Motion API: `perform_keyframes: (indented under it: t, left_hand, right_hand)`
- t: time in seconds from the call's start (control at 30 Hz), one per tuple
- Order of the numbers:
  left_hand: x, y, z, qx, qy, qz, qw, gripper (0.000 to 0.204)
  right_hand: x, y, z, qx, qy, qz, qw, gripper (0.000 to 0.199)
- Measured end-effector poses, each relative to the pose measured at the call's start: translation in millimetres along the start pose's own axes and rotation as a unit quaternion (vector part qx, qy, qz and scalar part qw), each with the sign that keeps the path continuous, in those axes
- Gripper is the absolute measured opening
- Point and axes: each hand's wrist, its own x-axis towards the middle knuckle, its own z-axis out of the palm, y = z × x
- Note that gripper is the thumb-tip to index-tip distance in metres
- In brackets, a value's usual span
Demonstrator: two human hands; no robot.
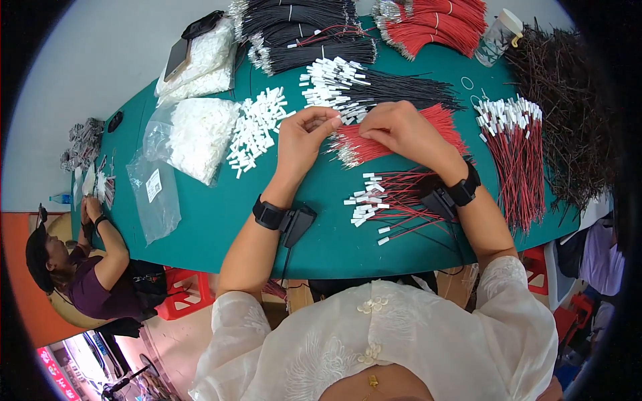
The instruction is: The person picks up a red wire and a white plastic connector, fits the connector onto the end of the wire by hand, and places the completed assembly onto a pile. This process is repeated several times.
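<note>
My left hand (pixel 302 139) is closed in a pinch, thumb against forefinger, over the left end of a bundle of red wires (pixel 433 127) with bare metal tips. Whatever lies between those fingertips is too small to make out. Just to its right, my right hand (pixel 400 130) hovers over the same red bundle with fingers curled together; what they hold is hidden. Behind both hands lie black wires (pixel 408 87) ending in white plug housings (pixel 334 83). Loose white connector housings (pixel 257 127) are scattered left of my left hand. Red-and-black wires with white plugs (pixel 368 199) lie below my right hand.
Bags of white housings (pixel 200 137) stand left on the green table (pixel 321 250). Black bundles (pixel 301 27), red bundles (pixel 435 27) and a cup (pixel 496 40) line the back. Finished-looking wire sets (pixel 511 160) and a dark wire heap (pixel 568 107) lie right. Another person (pixel 93 267) sits left.
</note>
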Motion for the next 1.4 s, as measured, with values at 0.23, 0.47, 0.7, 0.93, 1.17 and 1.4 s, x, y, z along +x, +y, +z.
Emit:
perform_keyframes:
  t: [0.23,0.47,0.7,0.93,1.17,1.4]
  left_hand:
    - [-2.5,3.6,1.9,-0.001,0.0,0.003,1.0,0.017]
    - [-5.5,10.6,7.0,-0.021,-0.016,-0.002,1.0,0.016]
    - [-7.0,12.2,8.0,0.007,-0.016,0.001,1.0,0.015]
    - [-7.4,11.8,10.0,0.002,-0.018,0.015,1.0,0.014]
    - [-8.4,12.4,11.9,-0.002,-0.016,0.023,1.0,0.014]
    - [-8.1,10.7,12.2,0.004,-0.014,0.03,0.999,0.013]
  right_hand:
    - [8.5,-22.5,-10.6,0.036,0.074,0.057,0.995,0.011]
    - [8.2,-20.7,-10.5,-0.04,0.128,-0.013,0.991,0.012]
    - [8.2,-26.1,-14.8,-0.045,0.126,0.016,0.991,0.012]
    - [7.4,-22.0,-11.0,-0.073,0.123,-0.017,0.99,0.01]
    - [7.6,-23.8,-11.5,-0.081,0.101,-0.023,0.991,0.011]
    - [7.3,-24.2,-13.3,-0.082,0.093,-0.018,0.992,0.011]
